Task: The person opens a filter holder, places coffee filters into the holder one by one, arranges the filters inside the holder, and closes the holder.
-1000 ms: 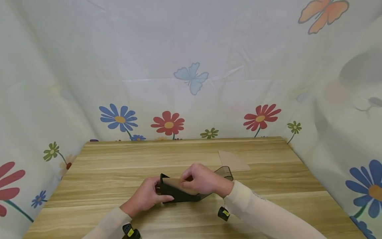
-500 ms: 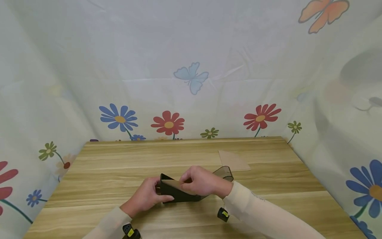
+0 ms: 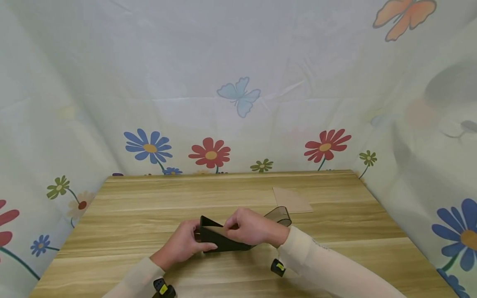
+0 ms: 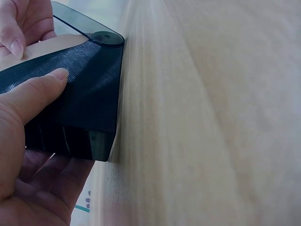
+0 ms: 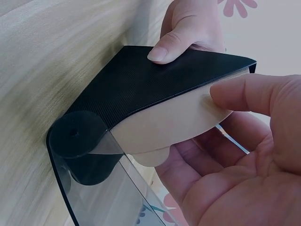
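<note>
A black filter paper holder (image 3: 223, 242) stands on the table, its clear smoky lid (image 3: 278, 215) swung out to the right. My left hand (image 3: 185, 244) grips its left end, thumb on the near side (image 4: 40, 94) and fingers round the back. My right hand (image 3: 250, 227) pinches tan coffee filter papers (image 5: 164, 120) between thumb and fingers. Their lower part is inside the holder, hidden by the black wall, while the curved edge and a rounded tab (image 5: 153, 156) stick out. In the right wrist view, the round hinge (image 5: 77, 134) joins the lid to the holder.
Another tan filter paper (image 3: 292, 200) lies flat on the wooden table (image 3: 149, 203), behind and right of the holder, close to the open lid. A flower-printed curtain (image 3: 179, 103) hangs round the table's back and sides.
The filter papers have sunk lower into the holder, with my right hand moving slightly down and left along with them. My left hand and the holder stay in place.
</note>
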`<move>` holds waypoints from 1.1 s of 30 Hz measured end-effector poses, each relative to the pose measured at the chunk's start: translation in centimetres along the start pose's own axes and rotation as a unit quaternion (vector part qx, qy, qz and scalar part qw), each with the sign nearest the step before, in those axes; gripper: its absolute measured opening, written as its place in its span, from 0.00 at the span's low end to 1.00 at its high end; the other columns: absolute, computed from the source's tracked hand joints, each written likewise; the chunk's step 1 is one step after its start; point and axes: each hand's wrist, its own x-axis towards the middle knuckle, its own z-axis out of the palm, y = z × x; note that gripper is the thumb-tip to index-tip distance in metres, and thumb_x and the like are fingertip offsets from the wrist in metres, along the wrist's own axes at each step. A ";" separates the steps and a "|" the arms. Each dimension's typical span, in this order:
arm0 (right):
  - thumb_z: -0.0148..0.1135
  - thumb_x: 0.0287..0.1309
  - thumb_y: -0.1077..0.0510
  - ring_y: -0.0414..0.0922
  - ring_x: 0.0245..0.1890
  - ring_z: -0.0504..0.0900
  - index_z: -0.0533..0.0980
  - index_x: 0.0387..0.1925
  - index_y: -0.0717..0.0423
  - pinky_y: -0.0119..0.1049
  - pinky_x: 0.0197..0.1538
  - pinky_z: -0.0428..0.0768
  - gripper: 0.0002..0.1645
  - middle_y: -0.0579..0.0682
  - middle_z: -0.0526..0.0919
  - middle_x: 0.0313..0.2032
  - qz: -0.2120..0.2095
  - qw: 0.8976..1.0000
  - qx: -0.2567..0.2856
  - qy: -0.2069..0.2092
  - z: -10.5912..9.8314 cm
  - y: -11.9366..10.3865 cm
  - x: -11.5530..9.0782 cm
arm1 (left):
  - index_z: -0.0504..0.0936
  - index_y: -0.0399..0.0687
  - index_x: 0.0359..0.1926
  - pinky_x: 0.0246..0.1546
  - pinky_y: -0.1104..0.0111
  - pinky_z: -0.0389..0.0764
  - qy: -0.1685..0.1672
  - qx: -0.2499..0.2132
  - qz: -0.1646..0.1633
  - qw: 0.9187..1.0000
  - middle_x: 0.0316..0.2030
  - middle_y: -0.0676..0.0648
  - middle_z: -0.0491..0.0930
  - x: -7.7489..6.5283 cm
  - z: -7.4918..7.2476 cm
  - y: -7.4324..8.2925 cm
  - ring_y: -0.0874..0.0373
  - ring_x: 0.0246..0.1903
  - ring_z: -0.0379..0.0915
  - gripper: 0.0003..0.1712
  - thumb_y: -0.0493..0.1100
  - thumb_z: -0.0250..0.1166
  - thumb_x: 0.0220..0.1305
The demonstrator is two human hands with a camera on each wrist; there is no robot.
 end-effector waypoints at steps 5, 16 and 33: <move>0.59 0.67 0.66 0.33 0.18 0.66 0.84 0.27 0.61 0.25 0.26 0.65 0.13 0.39 0.74 0.22 0.015 1.000 0.006 -0.010 0.1 -0.1 0.0 | 0.85 0.52 0.49 0.38 0.72 0.80 -0.002 -0.001 -0.001 1.000 0.43 0.53 0.88 0.0 0.0 0.0 0.62 0.37 0.81 0.23 0.52 0.80 0.54; 0.59 0.67 0.66 0.34 0.17 0.64 0.83 0.28 0.64 0.27 0.25 0.64 0.12 0.39 0.71 0.20 0.028 0.999 0.021 -0.014 0.4 -0.2 0.0 | 0.85 0.52 0.50 0.40 0.72 0.81 -0.003 -0.011 -0.002 1.000 0.45 0.52 0.88 0.0 0.0 -0.1 0.62 0.39 0.82 0.25 0.54 0.80 0.53; 0.58 0.67 0.66 0.34 0.16 0.64 0.81 0.29 0.65 0.27 0.24 0.63 0.11 0.39 0.70 0.20 0.036 0.999 0.023 -0.019 0.8 -0.3 0.2 | 0.85 0.49 0.50 0.39 0.72 0.81 -0.008 -0.016 -0.001 1.000 0.45 0.50 0.88 0.0 0.0 0.1 0.61 0.39 0.82 0.24 0.50 0.80 0.55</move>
